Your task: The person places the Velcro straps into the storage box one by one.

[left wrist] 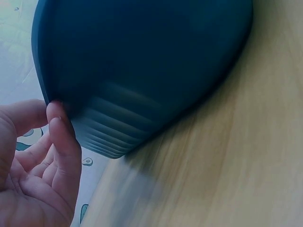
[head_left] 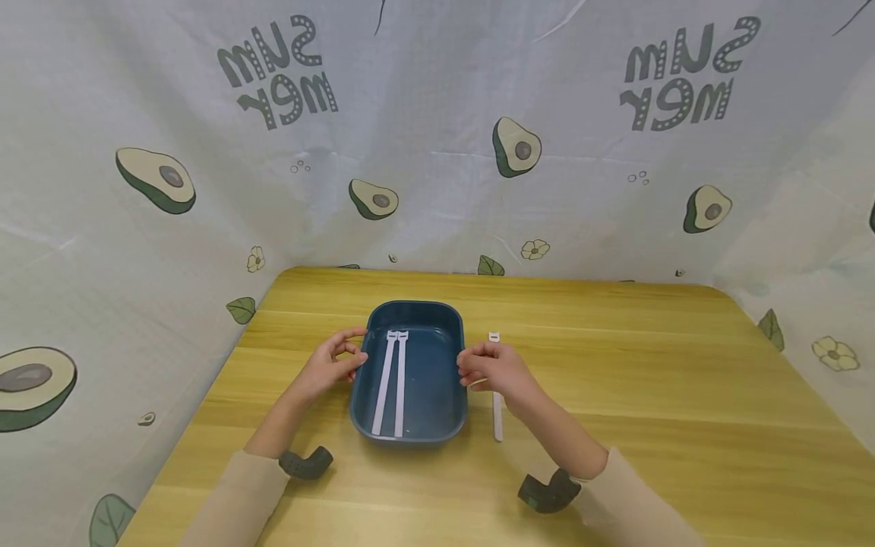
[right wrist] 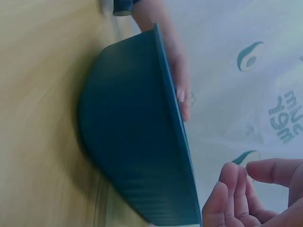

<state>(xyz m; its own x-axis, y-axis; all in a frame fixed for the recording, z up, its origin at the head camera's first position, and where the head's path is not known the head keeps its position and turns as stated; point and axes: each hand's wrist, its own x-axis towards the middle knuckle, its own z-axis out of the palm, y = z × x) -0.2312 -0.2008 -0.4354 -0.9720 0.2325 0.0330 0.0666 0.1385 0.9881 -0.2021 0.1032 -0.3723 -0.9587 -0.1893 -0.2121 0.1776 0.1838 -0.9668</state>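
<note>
A dark blue rectangular plastic tray [head_left: 431,387] stands on the wooden table, its ribbed outer side [left wrist: 123,118] showing in the left wrist view. Two white cable straps with slotted heads lie lengthwise inside it: the left strap [head_left: 384,384] slants, the right strap [head_left: 400,387] is nearly straight. My left hand [head_left: 326,366] pinches the left rim between thumb and fingertips. Close by the right rim, my right hand [head_left: 499,371] has loosely bent fingers; in the right wrist view they appear apart from the rim. That hand partly covers a third white strap [head_left: 497,418] on the table.
Black wrist bands, one on the left [head_left: 306,463] and one on the right [head_left: 549,491], sit under the forearms. The wooden table [head_left: 649,395] extends far to the right. A white cloth [head_left: 437,99] printed with avocados hangs behind and at both sides.
</note>
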